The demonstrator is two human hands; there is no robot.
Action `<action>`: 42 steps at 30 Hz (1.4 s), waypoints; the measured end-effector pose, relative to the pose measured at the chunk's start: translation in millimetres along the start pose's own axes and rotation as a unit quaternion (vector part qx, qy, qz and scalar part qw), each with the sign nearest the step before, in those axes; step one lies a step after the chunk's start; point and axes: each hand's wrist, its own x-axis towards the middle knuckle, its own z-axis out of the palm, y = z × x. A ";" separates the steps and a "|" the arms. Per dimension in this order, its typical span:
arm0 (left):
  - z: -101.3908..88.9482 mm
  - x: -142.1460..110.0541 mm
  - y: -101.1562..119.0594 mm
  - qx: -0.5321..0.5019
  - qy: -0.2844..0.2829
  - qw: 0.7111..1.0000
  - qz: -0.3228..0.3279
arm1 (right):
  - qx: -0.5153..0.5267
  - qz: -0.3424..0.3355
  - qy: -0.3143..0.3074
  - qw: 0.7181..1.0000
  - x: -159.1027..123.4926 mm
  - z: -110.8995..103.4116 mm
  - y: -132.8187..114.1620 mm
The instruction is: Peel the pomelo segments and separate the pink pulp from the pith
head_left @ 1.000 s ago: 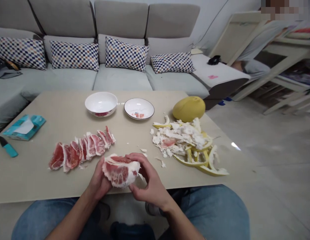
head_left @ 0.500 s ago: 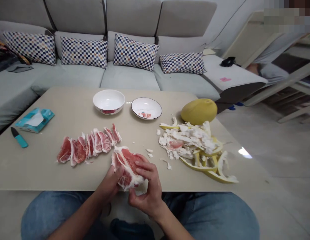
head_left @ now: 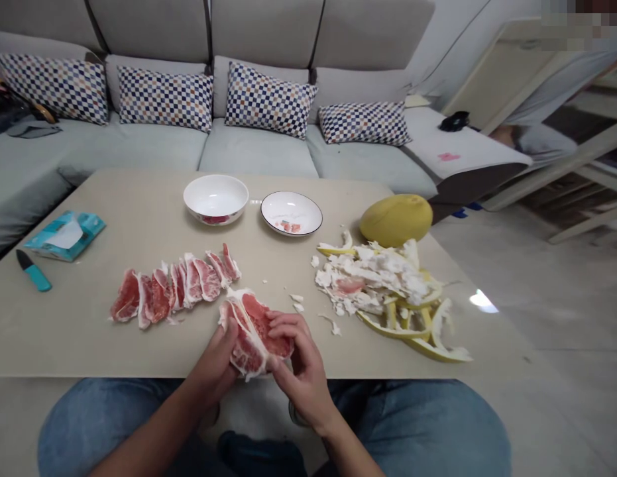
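Observation:
Both my hands grip a chunk of peeled pink pomelo over the near edge of the beige table. My left hand clasps its left side with the thumb on the flesh. My right hand holds the right side, fingers curled over the top. A row of separated pink segments lies on the table just left of the chunk. A few white pith crumbs sit to its right.
A heap of white pith and yellow peel lies at right, with a whole yellow pomelo behind it. Behind stand a white bowl and a dark-rimmed plate. A teal knife and tissue pack lie far left. A sofa lies beyond.
The pomelo chunk has been turned in my hands, its pink flesh now facing up and split wider. My right fingers moved over its top. The view shifted slightly.

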 end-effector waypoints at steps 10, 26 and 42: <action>4.0 8.0 3.5 -0.073 0.031 0.996 -0.042 | -0.056 -0.009 -0.018 0.998 -4.2 12.3 1.3; 9.6 5.3 3.3 -0.057 0.053 0.996 -0.032 | -0.101 -0.027 0.058 0.993 -9.6 19.6 6.3; 2.6 4.1 0.8 -0.014 0.037 0.998 -0.051 | 0.059 0.167 0.082 0.981 -10.2 0.2 30.5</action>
